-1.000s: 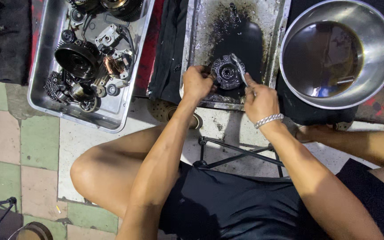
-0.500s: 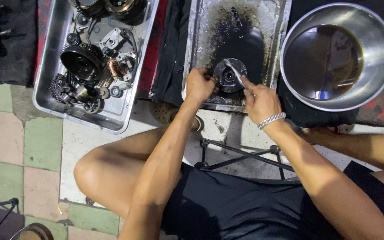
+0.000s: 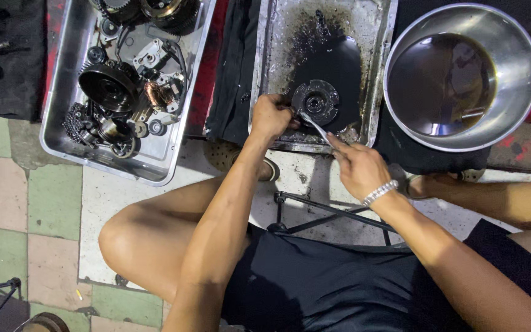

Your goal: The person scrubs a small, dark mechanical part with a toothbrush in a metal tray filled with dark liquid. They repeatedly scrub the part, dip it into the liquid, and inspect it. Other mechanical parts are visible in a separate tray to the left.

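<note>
Keep the round, oily clutch-like disc (image 3: 316, 102) pinned flat in the oil-blackened steel tray (image 3: 383, 55) while you work the spanner (image 3: 314, 126) on it. Your left hand (image 3: 270, 117) sits at the disc's left edge, its grip clamped on the rim with the knuckles up; press down as well as inward, since the tray floor around the disc is slick with black oil and the part would likely skate. Your right hand (image 3: 359, 167) is below and right of the disc, just past the tray's near rim, its grip closed round the spanner's handle end. The spanner runs up and left from that hand to the disc's lower edge. Whether its head is fully seated on a fastener cannot be told from here, so feel for a square bite before you load it, and pull in a smooth arc rather than a jerk.

Both forearms reach forward over your knees, left wrist bent slightly down over the disc, right wrist fairly straight with a silver bracelet (image 3: 380, 192) on it. Right of the disc stands a steel bowl (image 3: 520, 43) of dark oil; left of it, a tray of engine parts (image 3: 69, 132).
</note>
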